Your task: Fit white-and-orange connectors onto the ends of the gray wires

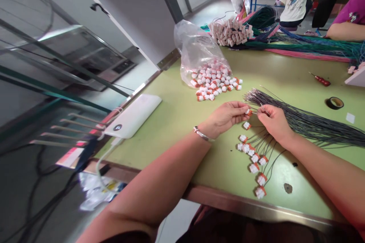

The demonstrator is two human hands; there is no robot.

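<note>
our left hand [226, 117] pinches an orange-and-white connector [249, 112]; our right hand [275, 121] pinches a thin wire [254, 113] beside it; white device's [137, 115] little display [117, 127] is too blurry to read

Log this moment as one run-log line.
left hand: holding connector | right hand: holding wire at connector | nearby: wired connectors, dark wire bundle, connector bag

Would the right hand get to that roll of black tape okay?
Probably yes. The right hand is pinching a wire, and the grey wire bundle lies between, but looks low enough to reach over; nothing covers the tape roll.
</note>
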